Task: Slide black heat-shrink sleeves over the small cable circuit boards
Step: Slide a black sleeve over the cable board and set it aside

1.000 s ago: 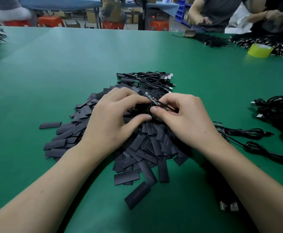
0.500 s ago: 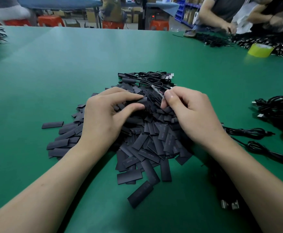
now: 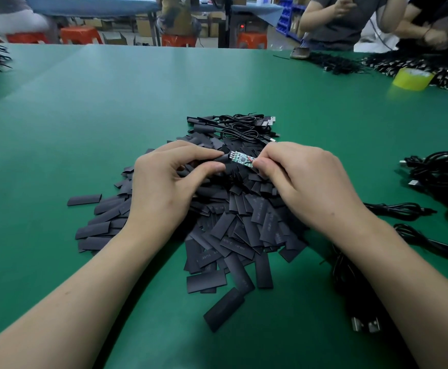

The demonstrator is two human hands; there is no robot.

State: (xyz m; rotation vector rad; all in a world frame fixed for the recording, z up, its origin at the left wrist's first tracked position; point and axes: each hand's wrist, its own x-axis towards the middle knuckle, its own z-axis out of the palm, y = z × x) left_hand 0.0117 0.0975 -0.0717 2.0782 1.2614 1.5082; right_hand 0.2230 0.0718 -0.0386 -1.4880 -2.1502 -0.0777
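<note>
A big heap of flat black heat-shrink sleeves (image 3: 233, 230) covers the middle of the green table (image 3: 84, 123). Above the heap my right hand (image 3: 305, 187) pinches the right end of a small green circuit board (image 3: 241, 157). My left hand (image 3: 169, 182) pinches a black sleeve (image 3: 224, 159) between thumb and forefinger, its mouth at the board's left end. The board itself lies bare between the two hands. Behind the hands lie a few black cables with sleeved boards (image 3: 233, 126).
Coiled black cables lie at the right edge (image 3: 441, 174) and near my right forearm (image 3: 404, 209); USB plugs (image 3: 365, 323) sit at the lower right. A yellow tape roll (image 3: 412, 78) and more cable piles (image 3: 334, 62) are at the far right, where other people work.
A second ago my hands were low on the heap; then the right hand reached toward the far cables. Now it holds a bare green board, and the left hand holds a sleeve against its end.
</note>
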